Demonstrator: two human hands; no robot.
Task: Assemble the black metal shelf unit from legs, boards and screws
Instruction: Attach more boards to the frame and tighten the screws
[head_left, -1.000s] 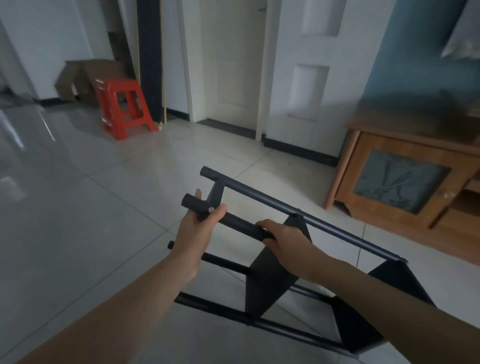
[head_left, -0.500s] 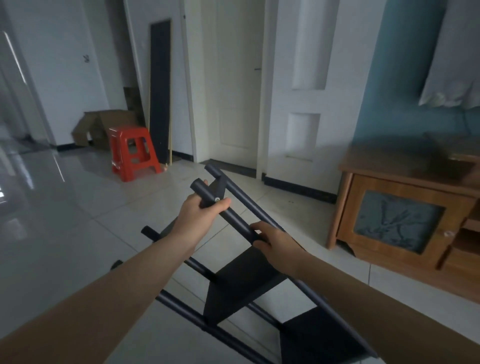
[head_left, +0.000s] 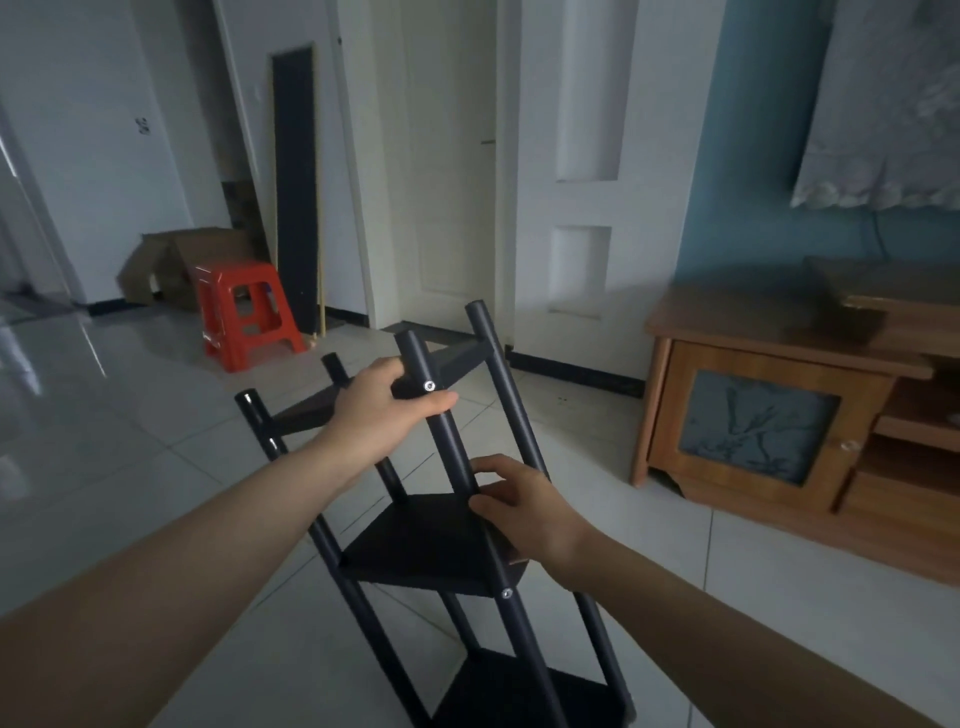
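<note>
Nearest the camera, the black shelf unit (head_left: 431, 540) was held tilted over the tiled floor (head_left: 130, 467), its middle board gripped at the edge by the right hand (head_left: 524, 512). Higher on the unit, one leg was clasped by the left hand (head_left: 382, 402), beside a screw (head_left: 429, 385). Beyond the unit, a red stool (head_left: 247, 312) and a leaning black board (head_left: 295, 182) were seen.

Red stool (head_left: 248, 310) w/ cardboard box (head_left: 171, 262) behind, wood cabinet (head_left: 789, 415) at right, white door (head_left: 587, 171) btwn.
</note>
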